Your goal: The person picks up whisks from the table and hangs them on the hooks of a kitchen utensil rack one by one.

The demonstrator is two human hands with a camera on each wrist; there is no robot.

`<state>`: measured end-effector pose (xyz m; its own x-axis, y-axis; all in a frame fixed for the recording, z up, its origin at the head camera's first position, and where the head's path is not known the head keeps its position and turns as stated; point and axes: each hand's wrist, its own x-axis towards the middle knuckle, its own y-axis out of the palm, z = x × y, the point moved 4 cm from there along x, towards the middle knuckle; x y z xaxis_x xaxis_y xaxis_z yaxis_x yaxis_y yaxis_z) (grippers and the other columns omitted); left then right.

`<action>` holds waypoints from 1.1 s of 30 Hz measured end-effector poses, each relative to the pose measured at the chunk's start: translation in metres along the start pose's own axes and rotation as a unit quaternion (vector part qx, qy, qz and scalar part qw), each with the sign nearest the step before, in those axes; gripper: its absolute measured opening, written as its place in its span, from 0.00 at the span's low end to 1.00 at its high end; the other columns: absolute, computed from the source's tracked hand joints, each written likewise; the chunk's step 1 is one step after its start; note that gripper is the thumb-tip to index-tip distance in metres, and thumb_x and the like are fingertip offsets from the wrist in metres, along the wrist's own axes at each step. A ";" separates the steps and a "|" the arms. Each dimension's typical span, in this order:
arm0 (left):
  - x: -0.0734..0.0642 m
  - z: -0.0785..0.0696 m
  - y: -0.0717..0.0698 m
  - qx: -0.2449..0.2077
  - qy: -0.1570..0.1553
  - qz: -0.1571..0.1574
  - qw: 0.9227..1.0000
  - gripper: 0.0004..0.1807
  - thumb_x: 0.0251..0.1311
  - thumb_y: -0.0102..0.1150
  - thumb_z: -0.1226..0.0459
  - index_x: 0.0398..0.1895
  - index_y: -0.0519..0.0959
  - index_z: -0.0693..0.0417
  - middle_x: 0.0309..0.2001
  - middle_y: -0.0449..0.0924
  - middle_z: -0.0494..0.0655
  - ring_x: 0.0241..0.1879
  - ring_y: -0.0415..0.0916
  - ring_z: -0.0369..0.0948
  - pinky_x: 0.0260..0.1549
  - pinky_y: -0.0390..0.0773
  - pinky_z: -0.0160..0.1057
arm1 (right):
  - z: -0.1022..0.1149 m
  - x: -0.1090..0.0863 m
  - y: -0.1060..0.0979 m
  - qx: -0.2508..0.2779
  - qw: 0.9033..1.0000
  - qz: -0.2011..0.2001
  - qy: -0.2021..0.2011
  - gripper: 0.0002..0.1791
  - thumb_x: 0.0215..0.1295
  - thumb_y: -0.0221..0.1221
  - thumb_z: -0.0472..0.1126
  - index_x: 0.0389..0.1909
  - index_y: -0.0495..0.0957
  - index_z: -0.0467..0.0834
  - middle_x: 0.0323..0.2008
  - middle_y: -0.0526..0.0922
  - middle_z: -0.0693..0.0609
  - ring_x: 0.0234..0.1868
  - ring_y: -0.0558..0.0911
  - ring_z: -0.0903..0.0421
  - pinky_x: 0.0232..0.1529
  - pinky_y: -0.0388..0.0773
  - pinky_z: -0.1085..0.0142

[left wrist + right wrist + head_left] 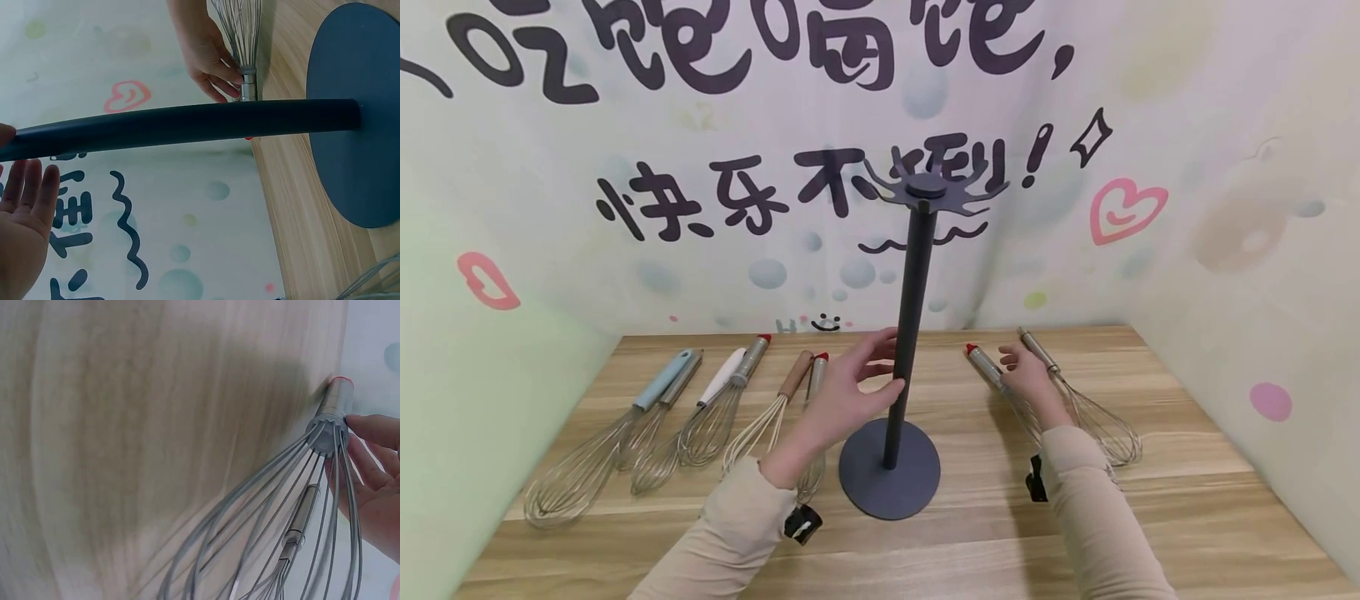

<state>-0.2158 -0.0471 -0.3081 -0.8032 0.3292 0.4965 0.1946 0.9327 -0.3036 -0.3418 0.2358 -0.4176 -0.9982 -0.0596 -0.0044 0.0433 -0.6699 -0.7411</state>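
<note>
A dark stand with a round base (887, 500), an upright pole (913, 283) and a top ring of prongs (927, 187) stands on the table. My left hand (853, 387) is around mid-pole, thumb on the near side and fingers (28, 194) rather straight, tips at the pole's edge; how firmly they touch is unclear. My right hand (1030, 375) is beside the handle of a red-tipped metal whisk (983, 363). In the right wrist view, its thumb meets the handle's edge near the collar (328, 434), its fingers extended behind the wires. Another metal whisk (1101, 421) lies to its right.
Several whisks lie left of the stand, among them a blue-handled one (664, 379), a white-handled one (724, 375) and a wooden-handled one (795, 375). A printed backdrop (850, 283) rises behind the wooden table (970, 533), with pale walls at both sides.
</note>
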 end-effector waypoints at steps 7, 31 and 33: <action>0.000 -0.001 0.003 0.028 -0.001 -0.005 1.000 0.31 0.53 0.63 0.75 0.62 0.68 0.63 0.51 0.78 0.60 0.52 0.76 0.52 0.50 0.82 0.43 | -0.016 0.012 0.006 0.029 0.999 0.007 0.015 0.32 0.53 0.60 0.27 0.61 0.66 0.29 0.53 0.75 0.28 0.56 0.75 0.35 0.54 0.77 0.49; 0.003 0.006 0.002 0.019 -0.019 0.005 1.000 0.31 0.54 0.64 0.75 0.63 0.68 0.61 0.53 0.77 0.60 0.53 0.77 0.53 0.48 0.83 0.38 | -0.009 0.008 0.011 -0.048 0.998 0.003 0.031 0.31 0.50 0.62 0.31 0.58 0.69 0.27 0.46 0.79 0.28 0.46 0.80 0.38 0.48 0.78 0.51; 0.003 0.007 0.002 0.017 -0.017 0.007 1.000 0.31 0.54 0.64 0.75 0.63 0.68 0.62 0.53 0.77 0.60 0.53 0.77 0.53 0.48 0.83 0.38 | -0.009 0.008 0.011 -0.046 0.998 0.000 0.033 0.30 0.49 0.62 0.31 0.57 0.70 0.27 0.46 0.80 0.29 0.45 0.80 0.39 0.46 0.78 0.53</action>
<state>-0.2218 -0.0454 -0.3123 -0.8196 0.3356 0.4643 0.1869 0.9227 -0.3371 -0.3500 0.2345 -0.4315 -0.9989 -0.0084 -0.0458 0.0417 -0.5994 -0.7993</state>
